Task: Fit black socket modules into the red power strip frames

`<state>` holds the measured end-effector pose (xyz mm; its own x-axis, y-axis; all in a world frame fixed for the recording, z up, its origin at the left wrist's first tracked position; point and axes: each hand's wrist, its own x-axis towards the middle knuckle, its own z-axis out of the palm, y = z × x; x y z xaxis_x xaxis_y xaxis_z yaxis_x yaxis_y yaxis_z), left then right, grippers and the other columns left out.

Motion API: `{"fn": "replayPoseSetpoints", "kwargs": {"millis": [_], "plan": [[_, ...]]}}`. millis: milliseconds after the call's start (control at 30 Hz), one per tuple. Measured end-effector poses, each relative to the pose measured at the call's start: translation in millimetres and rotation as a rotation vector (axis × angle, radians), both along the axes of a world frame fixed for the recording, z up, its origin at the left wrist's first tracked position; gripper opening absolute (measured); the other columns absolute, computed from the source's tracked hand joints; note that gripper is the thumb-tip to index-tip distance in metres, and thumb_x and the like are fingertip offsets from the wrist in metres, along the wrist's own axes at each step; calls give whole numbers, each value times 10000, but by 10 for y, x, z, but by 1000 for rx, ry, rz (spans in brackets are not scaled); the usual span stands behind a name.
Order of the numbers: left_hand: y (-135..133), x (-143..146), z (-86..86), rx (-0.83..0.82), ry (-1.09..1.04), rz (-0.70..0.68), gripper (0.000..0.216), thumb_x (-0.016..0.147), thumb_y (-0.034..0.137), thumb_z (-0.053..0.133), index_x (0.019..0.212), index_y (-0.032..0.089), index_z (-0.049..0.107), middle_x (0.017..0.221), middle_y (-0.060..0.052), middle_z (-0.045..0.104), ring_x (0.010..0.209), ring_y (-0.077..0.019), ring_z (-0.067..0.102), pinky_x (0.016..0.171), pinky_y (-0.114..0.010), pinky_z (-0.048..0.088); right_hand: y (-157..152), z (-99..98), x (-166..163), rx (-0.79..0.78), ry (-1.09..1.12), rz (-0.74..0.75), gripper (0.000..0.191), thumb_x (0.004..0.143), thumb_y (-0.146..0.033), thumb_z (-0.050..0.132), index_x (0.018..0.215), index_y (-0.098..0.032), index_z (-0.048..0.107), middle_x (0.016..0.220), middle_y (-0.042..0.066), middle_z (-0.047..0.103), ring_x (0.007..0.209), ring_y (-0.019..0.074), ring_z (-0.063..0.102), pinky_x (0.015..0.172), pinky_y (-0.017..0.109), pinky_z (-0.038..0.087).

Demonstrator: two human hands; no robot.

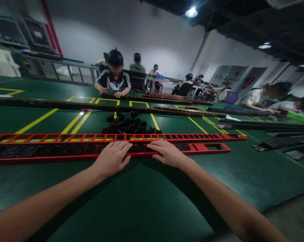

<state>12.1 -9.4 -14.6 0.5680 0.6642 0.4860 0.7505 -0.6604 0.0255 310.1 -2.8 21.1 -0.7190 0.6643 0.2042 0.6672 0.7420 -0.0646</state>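
A long red slotted rail [73, 159] lies across the table in front of me, with black socket-like inserts [77, 149] along its slots. My left hand [114, 154] rests on this rail, fingers over its top and thumb along the near side. To its right, my right hand [165, 153] lies on the same rail with fingers stretched over the inserts; a short gap separates the hands. Neither hand grasps anything visible. Directly behind runs a second red rail [192, 136] whose slots show through to the table. My hands hide some of the inserts.
Behind the rails sits a heap of small black parts [129, 126]. Long dark rails [91, 106] cross the green table [131, 201], which carries yellow tape lines. A person [114, 79] works opposite; others sit farther back and at the right. Black strips [285, 143] lie at the right.
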Motion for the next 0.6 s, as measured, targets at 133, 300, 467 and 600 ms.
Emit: {"fn": "replayPoseSetpoints", "kwargs": {"millis": [133,300,467,600], "plan": [[2,5,-3,-7,-19,3,417,959,295,580,1327,129,684,1297,-181,727,1181,-338,686,1014,-535,559,0,-5,-16,5,-17,-6,598,1006,-259,644,1579,-262,474,1434,129,647,1311,284,616,1113,497,506],[-2,1,6,-2,-7,0,416,961,288,575,1324,115,681,1307,-188,720,1182,-342,684,1009,-532,560,-2,4,-32,8,-49,-11,596,1017,-245,623,1590,-249,458,1456,137,624,1319,294,602,1117,507,498],[2,1,4,-11,-16,-12,419,969,296,569,1328,112,679,1302,-190,722,1178,-344,684,1012,-547,558,-4,0,-28,0,-64,-11,554,1029,-250,601,1571,-228,487,1452,148,623,1318,300,599,1111,513,500],[1,5,0,-13,-2,1,425,979,302,545,1341,120,671,1318,-188,716,1190,-337,676,1024,-545,552,-1,-4,-22,-14,-43,-27,599,1020,-278,617,1593,-222,453,1475,161,611,1341,304,589,1134,528,483]]}}
